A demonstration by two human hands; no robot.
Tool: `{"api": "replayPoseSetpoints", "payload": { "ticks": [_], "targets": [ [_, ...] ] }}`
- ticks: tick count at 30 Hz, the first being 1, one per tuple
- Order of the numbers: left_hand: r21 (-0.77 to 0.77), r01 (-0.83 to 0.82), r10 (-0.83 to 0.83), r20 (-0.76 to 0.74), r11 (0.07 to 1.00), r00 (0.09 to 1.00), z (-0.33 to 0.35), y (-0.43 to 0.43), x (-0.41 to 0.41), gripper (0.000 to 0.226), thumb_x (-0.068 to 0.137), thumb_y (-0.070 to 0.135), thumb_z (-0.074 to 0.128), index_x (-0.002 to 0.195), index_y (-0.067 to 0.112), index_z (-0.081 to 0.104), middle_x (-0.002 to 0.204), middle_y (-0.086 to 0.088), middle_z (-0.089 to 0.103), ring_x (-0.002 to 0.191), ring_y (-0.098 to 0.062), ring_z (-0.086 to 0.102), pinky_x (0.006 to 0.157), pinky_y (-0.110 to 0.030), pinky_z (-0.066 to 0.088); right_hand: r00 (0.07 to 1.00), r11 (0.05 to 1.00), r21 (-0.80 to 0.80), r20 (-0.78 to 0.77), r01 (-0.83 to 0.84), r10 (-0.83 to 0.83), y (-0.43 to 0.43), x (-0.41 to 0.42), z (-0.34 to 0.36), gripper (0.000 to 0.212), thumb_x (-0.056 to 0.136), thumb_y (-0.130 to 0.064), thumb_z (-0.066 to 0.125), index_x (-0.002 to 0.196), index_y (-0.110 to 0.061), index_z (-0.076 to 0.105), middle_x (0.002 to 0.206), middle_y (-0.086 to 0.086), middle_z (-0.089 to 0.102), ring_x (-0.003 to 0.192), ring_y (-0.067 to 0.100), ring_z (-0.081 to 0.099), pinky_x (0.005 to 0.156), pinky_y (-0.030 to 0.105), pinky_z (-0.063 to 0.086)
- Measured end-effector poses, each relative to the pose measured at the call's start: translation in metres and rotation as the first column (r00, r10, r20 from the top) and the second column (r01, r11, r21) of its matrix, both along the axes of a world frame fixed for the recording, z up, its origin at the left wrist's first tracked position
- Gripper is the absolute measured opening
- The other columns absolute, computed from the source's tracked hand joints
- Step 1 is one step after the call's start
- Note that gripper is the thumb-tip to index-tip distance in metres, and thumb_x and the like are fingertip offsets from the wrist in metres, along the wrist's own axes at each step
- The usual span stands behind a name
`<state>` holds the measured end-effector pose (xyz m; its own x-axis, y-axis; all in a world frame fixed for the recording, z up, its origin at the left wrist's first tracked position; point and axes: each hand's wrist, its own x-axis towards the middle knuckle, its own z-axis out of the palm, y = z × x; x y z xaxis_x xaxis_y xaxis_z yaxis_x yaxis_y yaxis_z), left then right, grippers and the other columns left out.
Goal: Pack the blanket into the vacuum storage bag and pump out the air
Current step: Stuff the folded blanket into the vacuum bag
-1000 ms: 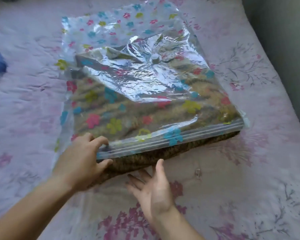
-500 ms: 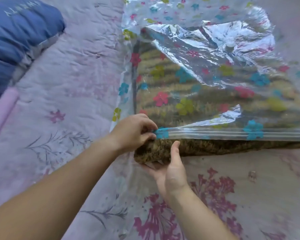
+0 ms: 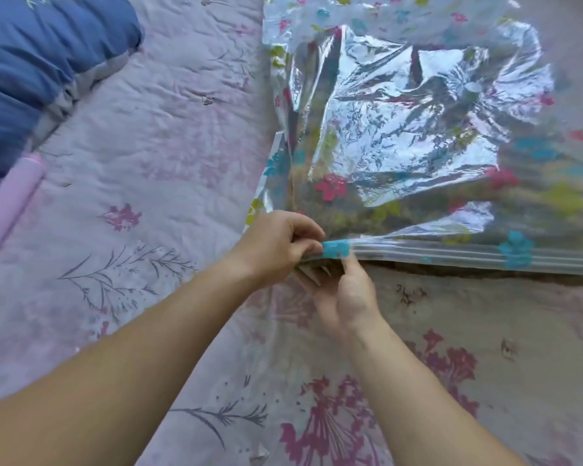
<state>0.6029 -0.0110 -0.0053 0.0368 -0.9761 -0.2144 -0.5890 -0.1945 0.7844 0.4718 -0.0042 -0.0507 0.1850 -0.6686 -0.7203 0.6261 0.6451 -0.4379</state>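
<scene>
Left hand (image 3: 276, 245), right hand (image 3: 342, 294): both bare; forearms bare up to frame edge.

I count one vacuum bag (image 3: 418, 129), one brown blanket (image 3: 468, 271), two hands, my left hand (image 3: 276, 243) and right hand (image 3: 344, 297), one blue quilt (image 3: 31, 62), one pink tube (image 3: 11, 203) and one flowered bedspread (image 3: 148, 146).

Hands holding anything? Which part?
Both the left hand and the right hand pinch the vacuum storage bag by the left end of its zip strip.
</scene>
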Motion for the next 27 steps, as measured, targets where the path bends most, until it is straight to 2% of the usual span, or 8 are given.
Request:
{"api": "replayPoseSetpoints", "payload": {
  "ticks": [5,8,11,13,15,19,22,27],
  "targets": [
    [-0.136,-0.029,0.020,-0.068,0.990,0.997,-0.017,0.010,-0.004,0.029,0.083,0.015,0.086,0.110,0.013,0.077,0.105,-0.005,0.067,0.095,-0.018,0.066,0.091,-0.032,0.054,0.998,0.993,-0.105,0.025,-0.048,0.051,0.026,-0.028,-0.012,0.037,0.105,-0.012,0.044,0.141,-0.006,0.052,0.128,0.023,0.066,0.105,0.031,0.071,0.096,0.047,0.055],
    [-0.272,-0.198,0.232,0.097,0.942,0.968,-0.028,0.014,0.000,0.051,0.085,0.039,0.076,0.130,0.018,0.066,0.132,-0.002,0.057,0.124,-0.017,0.051,0.111,-0.029,0.037,0.989,0.969,-0.211,-0.106,-0.125,0.105,0.035,-0.031,-0.009,0.042,0.100,-0.014,0.056,0.141,-0.014,0.049,0.133,0.020,0.064,0.119,0.034,0.065,0.104,0.051,0.050],
    [0.104,-0.509,0.499,0.109,0.855,0.860,-0.045,0.011,0.018,0.067,0.091,0.056,0.066,0.143,0.016,0.053,0.143,-0.010,0.053,0.135,-0.030,0.046,0.117,-0.041,0.036,0.980,0.960,-0.223,-0.145,-0.167,0.137,0.037,-0.022,-0.003,0.077,0.083,-0.044,0.072,0.146,-0.016,0.039,0.131,0.012,0.068,0.120,0.026,0.066,0.106,0.049,0.048],
    [0.336,-0.579,0.579,0.111,0.743,0.808,-0.059,0.010,0.030,0.068,0.094,0.062,0.058,0.141,0.013,0.054,0.139,-0.014,0.056,0.130,-0.036,0.052,0.112,-0.048,0.043,0.988,0.974,-0.192,-0.117,-0.122,0.101,0.031,-0.013,0.002,0.092,0.075,-0.050,0.077,0.147,-0.011,0.036,0.124,0.009,0.072,0.115,0.025,0.069,0.104,0.046,0.051],
    [0.367,-0.571,0.591,0.068,0.735,0.804,-0.066,0.010,0.037,0.056,0.097,0.056,0.059,0.132,0.013,0.061,0.129,-0.010,0.065,0.118,-0.033,0.062,0.100,-0.045,0.051,0.996,0.989,-0.141,-0.087,-0.040,0.028,0.019,-0.003,0.007,0.089,0.072,-0.051,0.077,0.140,-0.004,0.043,0.121,0.014,0.072,0.110,0.028,0.071,0.103,0.048,0.052],
    [0.443,-0.539,0.689,-0.328,0.717,0.646,-0.076,0.012,0.038,0.022,0.094,0.031,0.076,0.095,0.010,0.077,0.105,-0.018,0.079,0.086,-0.028,0.077,0.079,-0.040,0.063,0.992,0.992,-0.071,-0.068,0.100,-0.105,0.003,0.009,0.011,0.079,0.072,-0.048,0.075,0.128,0.003,0.052,0.124,0.023,0.067,0.108,0.034,0.071,0.095,0.052,0.056],
    [0.415,-0.585,0.713,-0.313,0.697,0.628,-0.086,0.019,0.043,0.024,0.089,0.034,0.081,0.087,0.011,0.078,0.096,-0.015,0.080,0.095,-0.038,0.076,0.090,-0.053,0.061,0.990,0.990,-0.055,-0.039,0.130,-0.132,-0.008,0.013,0.011,0.076,0.073,-0.052,0.075,0.123,0.003,0.058,0.116,0.023,0.067,0.109,0.034,0.069,0.095,0.053,0.056],
    [0.435,-0.599,0.736,-0.306,0.672,0.604,-0.094,0.027,0.051,0.032,0.066,0.056,0.081,0.075,0.025,0.082,0.082,-0.005,0.081,0.080,-0.031,0.076,0.079,-0.047,0.061,0.980,0.979,-0.060,0.054,0.193,-0.190,-0.051,0.024,0.007,0.049,0.091,-0.046,0.068,0.126,-0.012,0.067,0.122,0.010,0.072,0.116,0.029,0.067,0.104,0.047,0.051]
  ]
}}
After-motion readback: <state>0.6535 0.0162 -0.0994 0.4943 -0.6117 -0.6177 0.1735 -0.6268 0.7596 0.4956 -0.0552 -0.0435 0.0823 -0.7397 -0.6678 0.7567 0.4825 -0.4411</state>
